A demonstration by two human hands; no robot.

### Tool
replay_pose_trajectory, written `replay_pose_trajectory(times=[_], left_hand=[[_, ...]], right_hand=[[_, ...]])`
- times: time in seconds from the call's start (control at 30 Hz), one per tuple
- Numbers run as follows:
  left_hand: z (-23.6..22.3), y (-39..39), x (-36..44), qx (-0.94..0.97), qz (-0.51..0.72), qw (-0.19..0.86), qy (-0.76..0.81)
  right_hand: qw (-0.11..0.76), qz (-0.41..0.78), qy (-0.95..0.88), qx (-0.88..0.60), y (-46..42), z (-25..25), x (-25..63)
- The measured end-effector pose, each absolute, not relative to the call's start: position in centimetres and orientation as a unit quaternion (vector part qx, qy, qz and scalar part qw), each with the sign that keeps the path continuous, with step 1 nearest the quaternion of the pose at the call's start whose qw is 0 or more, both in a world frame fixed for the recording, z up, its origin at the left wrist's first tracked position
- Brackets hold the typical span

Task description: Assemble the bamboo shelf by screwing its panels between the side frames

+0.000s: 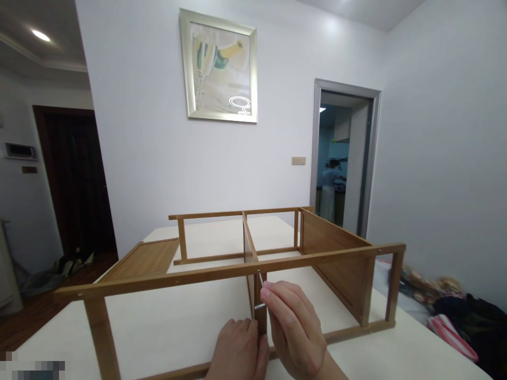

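Note:
A brown wooden shelf frame (214,271) lies on its side on the white table, with side rails, a middle shelf board and an end panel (328,258). My right hand (295,322) pinches a small metal hex key (260,281). The key's upper tip meets the near upper rail, where the middle board joins it; its other end shows beside my fingers. Lower down, my left hand (237,348) is closed around the upright at the middle board (261,319). The left fingertips are partly hidden.
The white table (178,327) carries the frame and a loose wooden panel (138,258) at the back left. Clothes and soft toys (423,287) lie to the right. Beyond the doorway (317,158) stands a person (329,182). A framed picture (222,68) hangs on the wall.

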State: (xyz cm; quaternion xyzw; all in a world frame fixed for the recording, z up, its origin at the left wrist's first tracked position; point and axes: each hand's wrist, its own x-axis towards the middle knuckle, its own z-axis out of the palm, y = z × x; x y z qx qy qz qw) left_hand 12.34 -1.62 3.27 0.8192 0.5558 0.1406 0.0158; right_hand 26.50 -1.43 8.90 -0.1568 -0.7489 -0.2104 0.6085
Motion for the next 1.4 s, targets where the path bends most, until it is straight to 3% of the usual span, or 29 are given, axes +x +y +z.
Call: replay_pose_trajectory(times=[0.37, 0.83, 1.13, 1.27, 1.4], left_hand=[[1.5, -1.5, 12.6, 0.812, 0.214, -0.073, 0.538], [0.6, -1.0, 12.5, 0.811, 0.228, -0.069, 0.534], [0.2, -0.7, 12.2, 0.810, 0.257, -0.118, 0.514], [1.3, -0.7, 11.6, 0.812, 0.332, -0.176, 0.447], [5.2, -1.9, 11.0, 0.772, 0.479, -0.246, 0.337]], right_hand=[[0.621, -0.243, -0.732, -0.140, -1.0, 9.5, 26.1], [0.617, -0.243, -0.734, -0.146, -1.3, 10.1, 25.9], [0.647, -0.239, -0.709, -0.145, -1.3, 10.9, 25.7], [0.646, -0.234, -0.715, -0.131, -1.2, 11.1, 25.6], [0.659, -0.181, -0.718, -0.136, -0.8, 11.1, 25.8]])
